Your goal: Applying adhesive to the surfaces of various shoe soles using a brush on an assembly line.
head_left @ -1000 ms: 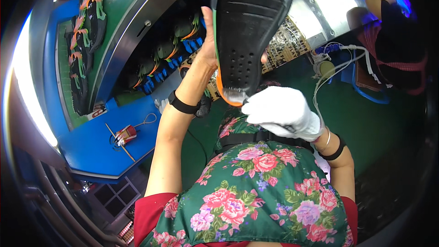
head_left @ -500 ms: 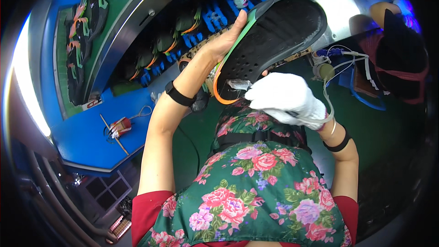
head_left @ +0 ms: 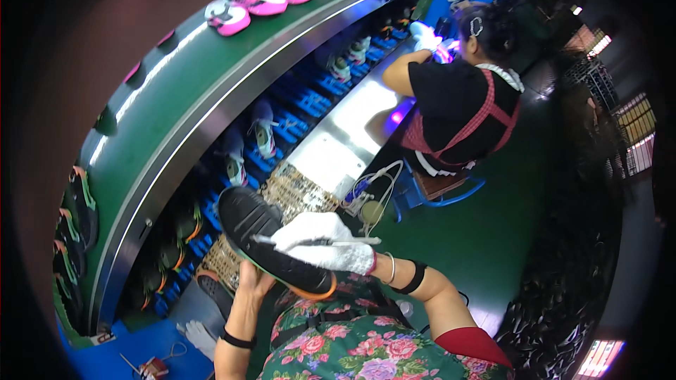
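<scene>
A black shoe sole (head_left: 243, 214) with an orange and green rim is tilted in front of me, its inner face up. My left hand (head_left: 253, 281) grips it from below at the near left edge, the fingers partly hidden beneath it. In a white glove, my right hand (head_left: 317, 238) closes around a thin, pale-handled brush (head_left: 362, 241). The brush tip lies over the middle of the sole; whether it touches is hard to tell. Part of the sole is hidden behind the glove.
Shoes (head_left: 262, 130) stand on blue racks along a curved line, below a green belt (head_left: 169, 91) carrying pink-and-white soles. A co-worker (head_left: 458, 91) sits at the right near purple light. White cables (head_left: 384, 176) hang nearby. A blue table (head_left: 172, 352) holds pale gloves (head_left: 201, 338).
My view has swung to the right, bringing the co-worker into fuller sight. The brush has gone from the orange-rimmed end of the sole toward its middle. Both hands keep their hold.
</scene>
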### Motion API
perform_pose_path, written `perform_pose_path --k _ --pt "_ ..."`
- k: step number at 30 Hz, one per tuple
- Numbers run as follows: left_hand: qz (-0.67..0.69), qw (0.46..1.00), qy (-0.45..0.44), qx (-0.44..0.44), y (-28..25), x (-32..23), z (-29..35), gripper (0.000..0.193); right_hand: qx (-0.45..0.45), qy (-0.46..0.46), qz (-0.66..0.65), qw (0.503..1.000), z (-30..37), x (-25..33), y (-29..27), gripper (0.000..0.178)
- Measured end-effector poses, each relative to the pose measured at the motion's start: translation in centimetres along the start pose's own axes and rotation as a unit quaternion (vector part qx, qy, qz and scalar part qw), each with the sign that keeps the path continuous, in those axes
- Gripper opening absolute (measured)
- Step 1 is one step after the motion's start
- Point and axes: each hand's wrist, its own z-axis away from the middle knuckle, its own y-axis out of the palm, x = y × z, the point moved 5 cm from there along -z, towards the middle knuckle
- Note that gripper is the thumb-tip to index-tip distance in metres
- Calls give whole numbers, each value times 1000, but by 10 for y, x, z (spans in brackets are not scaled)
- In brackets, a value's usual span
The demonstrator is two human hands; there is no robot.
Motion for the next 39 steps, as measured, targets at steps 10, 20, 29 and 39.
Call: perform_pose_path --k 10,20,29,39 --pt "139 990 -12 -24 -19 3 16 55 -3 -96 131 987 13 48 9 21" --pt "146 979 56 130 4 22 17 98 -74 -123 221 965 -1 79 4 21" --pt "308 934 -31 180 74 28 26 93 -16 -158 285 945 -36 69 6 36" --pt "241 959 -15 149 39 34 29 81 26 -169 262 950 -35 70 34 38"
